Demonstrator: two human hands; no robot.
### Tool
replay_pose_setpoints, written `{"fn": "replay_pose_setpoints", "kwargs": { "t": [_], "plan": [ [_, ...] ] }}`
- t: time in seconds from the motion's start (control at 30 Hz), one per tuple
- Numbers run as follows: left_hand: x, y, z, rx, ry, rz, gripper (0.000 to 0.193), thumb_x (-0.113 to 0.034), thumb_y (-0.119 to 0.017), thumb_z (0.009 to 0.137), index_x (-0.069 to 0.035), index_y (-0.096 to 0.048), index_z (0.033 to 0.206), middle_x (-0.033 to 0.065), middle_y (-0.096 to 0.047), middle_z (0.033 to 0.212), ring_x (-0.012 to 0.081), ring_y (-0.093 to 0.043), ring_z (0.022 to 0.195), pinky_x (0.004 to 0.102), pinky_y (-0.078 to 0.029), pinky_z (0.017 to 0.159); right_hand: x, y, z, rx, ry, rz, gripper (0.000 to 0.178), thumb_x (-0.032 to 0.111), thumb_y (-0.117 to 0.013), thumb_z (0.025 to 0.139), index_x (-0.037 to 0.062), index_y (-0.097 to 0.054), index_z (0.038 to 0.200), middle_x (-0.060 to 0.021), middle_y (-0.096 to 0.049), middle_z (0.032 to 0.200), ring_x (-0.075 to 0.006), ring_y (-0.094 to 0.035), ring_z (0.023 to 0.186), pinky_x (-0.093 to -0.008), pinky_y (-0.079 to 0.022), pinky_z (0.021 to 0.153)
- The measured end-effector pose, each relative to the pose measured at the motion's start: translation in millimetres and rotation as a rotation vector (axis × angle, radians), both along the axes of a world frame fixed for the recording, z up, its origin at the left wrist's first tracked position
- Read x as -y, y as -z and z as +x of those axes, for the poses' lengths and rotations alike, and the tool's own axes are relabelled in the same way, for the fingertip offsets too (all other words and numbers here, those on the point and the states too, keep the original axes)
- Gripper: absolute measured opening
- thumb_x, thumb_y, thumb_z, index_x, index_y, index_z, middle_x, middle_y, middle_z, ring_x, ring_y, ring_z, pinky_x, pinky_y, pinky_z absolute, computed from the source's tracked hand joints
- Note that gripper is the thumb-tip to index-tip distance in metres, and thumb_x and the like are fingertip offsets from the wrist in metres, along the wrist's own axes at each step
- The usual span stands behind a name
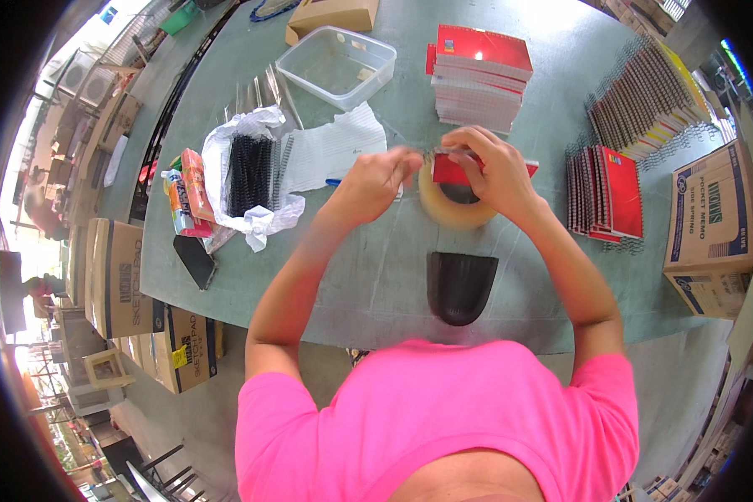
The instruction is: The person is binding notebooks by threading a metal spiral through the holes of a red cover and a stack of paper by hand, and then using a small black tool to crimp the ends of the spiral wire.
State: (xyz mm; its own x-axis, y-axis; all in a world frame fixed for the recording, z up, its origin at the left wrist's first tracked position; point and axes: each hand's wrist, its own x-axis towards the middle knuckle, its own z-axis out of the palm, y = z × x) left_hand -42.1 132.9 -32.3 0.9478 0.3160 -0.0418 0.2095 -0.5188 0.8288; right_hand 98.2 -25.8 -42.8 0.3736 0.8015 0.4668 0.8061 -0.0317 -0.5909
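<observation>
Seemingly a bindery workshop, stacked notepads point(479, 84), black coils point(253, 174), cardboard cartons point(125, 280)

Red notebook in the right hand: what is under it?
A tape roll, its near rim visible. The red notebook and right hand cover much of its far side; whether notebook and roll touch is unclear.

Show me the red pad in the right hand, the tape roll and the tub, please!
Red pad point(450, 174): head view, on its red cover.
Tape roll point(458, 216): head view, on the near part of its ring.
Tub point(328, 64): head view, on its bare floor.
</observation>
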Motion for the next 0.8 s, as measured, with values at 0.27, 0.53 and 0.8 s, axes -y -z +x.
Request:
{"fn": "replay_pose_setpoints", "kwargs": {
  "t": [0.27,0.53,0.8],
  "plan": [
    [11.1,-8.5,4.8,0.081,-0.037,0.077,0.027,-0.023,-0.065,0.084,-0.001,-0.062,0.099,0.0107,-0.063,0.081,0.0182,-0.058,0.071,0.0309,-0.045,0.064,0.9,-5.2,-0.7,0.087,0.026,-0.287,0.022,0.013,-0.057,0.085,0.0109,-0.056,0.108,-0.0092,-0.067,0.092,-0.0304,-0.064,0.082,-0.0391,-0.049,0.067],
    [14.4,-1.2,4.7,0.267,-0.057,0.205,0.03,-0.022,-0.068,0.08,-0.004,-0.062,0.105,0.0137,-0.062,0.088,0.021,-0.058,0.074,0.0327,-0.045,0.064,-0.1,-1.1,-7.3,-0.066,0.03,-0.026,0.018,0.02,-0.056,0.088,0.0097,-0.056,0.103,-0.0111,-0.065,0.09,-0.0309,-0.063,0.082,-0.0393,-0.049,0.067],
    [60.0,15.4,-12.4,0.171,0.075,0.567,0.034,-0.027,-0.069,0.077,-0.002,-0.06,0.099,0.0194,-0.06,0.094,0.0354,-0.059,0.082,0.0427,-0.047,0.071,1.6,-1.5,-4.3,0.015,0.005,-0.013,0.01,0.012,-0.055,0.084,0.007,-0.051,0.092,-0.0134,-0.059,0.091,-0.0347,-0.059,0.082,-0.043,-0.046,0.067]
  ]
}}
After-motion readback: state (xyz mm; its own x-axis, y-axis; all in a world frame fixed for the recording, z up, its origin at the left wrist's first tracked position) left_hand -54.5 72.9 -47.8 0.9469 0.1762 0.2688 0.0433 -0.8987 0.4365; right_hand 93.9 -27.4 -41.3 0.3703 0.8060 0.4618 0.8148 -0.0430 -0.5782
